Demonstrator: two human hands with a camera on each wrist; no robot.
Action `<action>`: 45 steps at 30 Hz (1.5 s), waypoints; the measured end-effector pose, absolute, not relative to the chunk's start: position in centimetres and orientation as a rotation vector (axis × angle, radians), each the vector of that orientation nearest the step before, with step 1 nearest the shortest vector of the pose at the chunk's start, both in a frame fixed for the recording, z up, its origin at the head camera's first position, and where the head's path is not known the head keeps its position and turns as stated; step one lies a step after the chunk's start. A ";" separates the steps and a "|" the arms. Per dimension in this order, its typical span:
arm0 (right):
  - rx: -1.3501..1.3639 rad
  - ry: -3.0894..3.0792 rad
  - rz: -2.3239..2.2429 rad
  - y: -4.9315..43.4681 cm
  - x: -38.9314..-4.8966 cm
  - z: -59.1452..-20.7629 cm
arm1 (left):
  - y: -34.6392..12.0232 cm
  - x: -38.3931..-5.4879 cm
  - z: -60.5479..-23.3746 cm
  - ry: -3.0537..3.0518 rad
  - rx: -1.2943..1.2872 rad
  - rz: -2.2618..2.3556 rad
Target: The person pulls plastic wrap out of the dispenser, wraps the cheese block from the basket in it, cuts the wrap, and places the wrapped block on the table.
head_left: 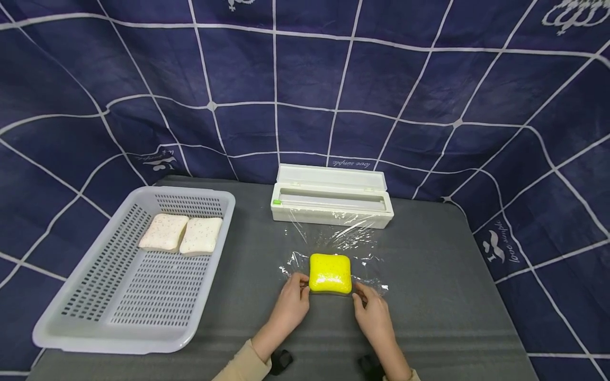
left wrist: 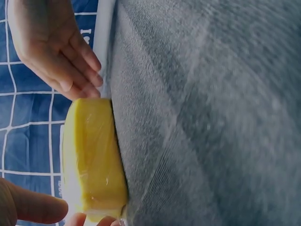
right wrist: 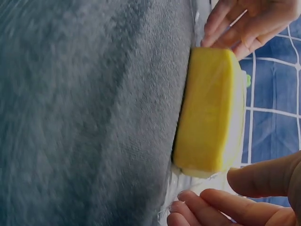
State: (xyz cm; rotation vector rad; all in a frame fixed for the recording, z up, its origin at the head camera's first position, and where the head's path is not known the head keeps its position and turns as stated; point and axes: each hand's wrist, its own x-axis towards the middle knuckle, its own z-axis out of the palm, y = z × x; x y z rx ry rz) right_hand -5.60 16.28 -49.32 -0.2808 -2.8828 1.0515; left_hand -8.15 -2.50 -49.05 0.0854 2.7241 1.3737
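A yellow block (head_left: 330,273) with rounded corners, shaped like a square sponge, rests on clear cling film (head_left: 352,238) that runs out from a white dispenser box (head_left: 332,211). At its left lower corner is my left hand (head_left: 294,300), fingertips right at the block's side and the film's edge. My right hand (head_left: 374,311) sits at the opposite corner with its fingertips by the film. In the right wrist view the right thumb (right wrist: 261,176) stands apart from the fingers (right wrist: 202,209). The left wrist view shows the left thumb (left wrist: 40,205) likewise apart, fingertips low against the block's end.
The dispenser's lid (head_left: 332,176) stands raised at the back, and a green slider (head_left: 277,202) sits at its left end. A grey perforated basket (head_left: 119,338) on the left holds two speckled white blocks (head_left: 164,232). Blue gridded cloth (head_left: 305,74) surrounds the grey table (head_left: 438,275).
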 end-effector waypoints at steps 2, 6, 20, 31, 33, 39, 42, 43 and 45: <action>-0.279 -2.885 1.082 16.1 -5.6 -49.4 | -2.4 -8.1 -49.2 2.700 0.062 1.401; -0.302 -2.878 1.132 15.6 -5.7 -49.5 | -2.1 -8.0 -49.5 2.662 0.038 1.456; -0.358 -2.814 1.281 14.9 -5.8 -49.8 | -1.9 -8.3 -50.2 2.633 0.061 1.600; -0.330 -2.764 1.167 15.2 -6.6 -48.9 | -2.4 -9.3 -49.0 2.762 0.112 1.459; -0.324 -2.756 1.122 15.3 -7.0 -48.7 | -2.3 -9.6 -48.7 2.793 0.118 1.413; -0.276 -2.721 1.048 15.9 -8.4 -48.3 | -2.0 -10.6 -48.0 2.920 0.222 1.333; -0.236 -2.700 1.024 16.2 -9.0 -48.3 | -2.2 -11.1 -47.8 2.983 0.283 1.269; -0.223 -2.694 1.016 16.3 -9.2 -48.3 | -2.2 -11.4 -47.7 2.998 0.298 1.247; -0.203 -2.686 0.994 16.4 -9.7 -48.2 | -2.4 -11.9 -47.6 3.013 0.311 1.214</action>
